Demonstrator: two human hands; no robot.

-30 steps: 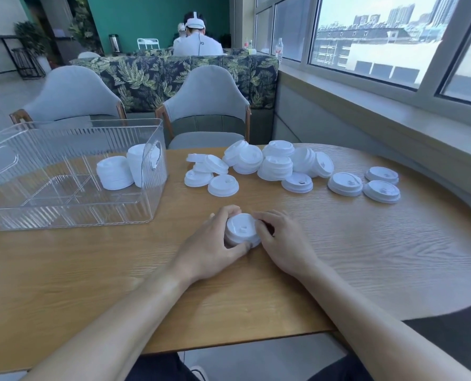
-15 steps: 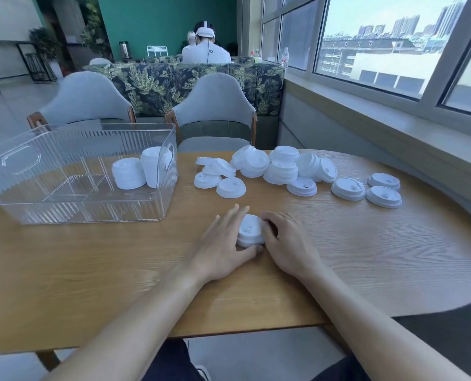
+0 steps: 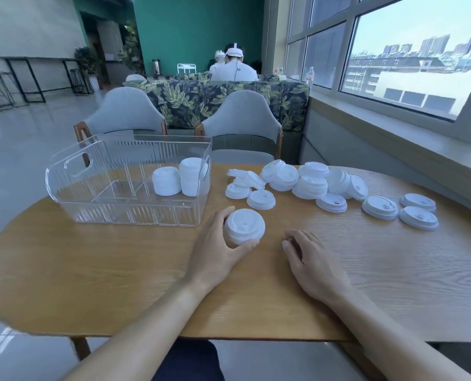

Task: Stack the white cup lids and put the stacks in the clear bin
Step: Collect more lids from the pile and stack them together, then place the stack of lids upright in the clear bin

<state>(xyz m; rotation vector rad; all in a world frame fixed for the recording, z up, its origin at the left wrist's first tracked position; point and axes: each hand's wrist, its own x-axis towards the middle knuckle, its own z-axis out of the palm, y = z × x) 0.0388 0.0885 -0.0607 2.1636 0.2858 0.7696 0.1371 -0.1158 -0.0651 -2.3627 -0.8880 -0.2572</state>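
Over at 10 o'clock on the wooden table (image 3: 91, 265) sits the clear bin (image 3: 124, 204), ribbed walls, handle cutouts and see-through dividers inside. It's got 2 stacks of white lids in it, both pushed to its right end: a shorter stack (image 3: 166, 180) and a taller stack (image 3: 191, 176) just beside it, right against the bin's right wall. The rest of the bin's compartments show only bare plastic.

Dead center, the left hand (image 3: 218, 251) is wrapped around a small stack of lids (image 3: 244, 226), thumb curled on the near side and fingers round the far left side, so it's properly grasping it. The stack sits just off the bin's near right corner. Can't tell if it's resting on the table or slightly lifted.

A bit to the right, the right hand (image 3: 315, 259) is flat-ish on the table, fingers loosely curled, holding nothing, clearly apart from the stack.

From 12 to 2 o'clock there's the loose lid pile (image 3: 297, 180), some lying flat, some tipped on each other, then 3 lids (image 3: 380, 207) trailing off toward the right edge.
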